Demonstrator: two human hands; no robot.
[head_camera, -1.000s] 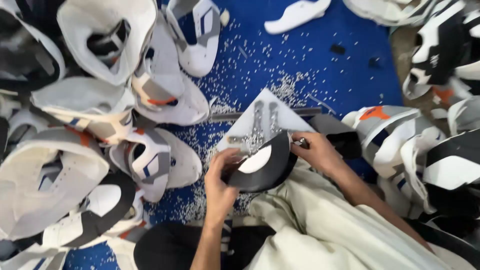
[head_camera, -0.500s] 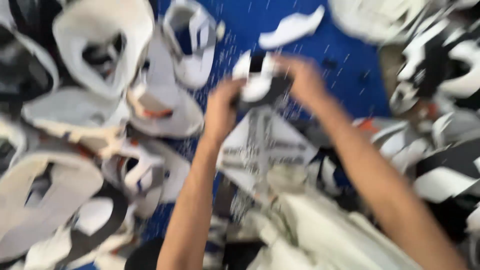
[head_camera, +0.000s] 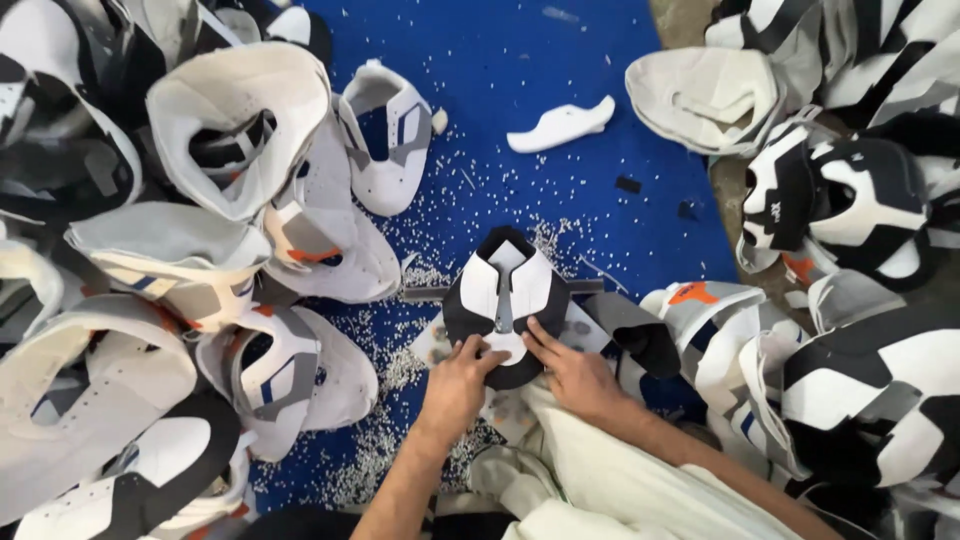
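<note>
At the far left a heap of white and grey shoe uppers (head_camera: 190, 270) crowds the blue surface (head_camera: 520, 90), so the working patch in the middle is small and strewn with white punched bits (head_camera: 400, 400). The left hand (head_camera: 455, 385) lies on the lower left edge of the black and white shoe upper piece (head_camera: 505, 300), fingertips pressed flat on it; the grip is a loose pinch at the rim rather than a closed fist. The piece lies flat on the surface at the centre, toe pointing away from the person, over a paper pattern sheet (head_camera: 575, 325) and across a dark bar (head_camera: 425, 293). The right hand (head_camera: 575, 375) mirrors the left on the lower right edge, fingers spread and pressing, holding nothing else. To do this well, I judge both hands should keep even downward pressure so the piece stays square to what lies under it, and the crumbs should be kept from beneath it. Further right lies a folded dark piece (head_camera: 640, 335), then a pile of black and white uppers (head_camera: 860, 230), well apart from the hands.
</note>
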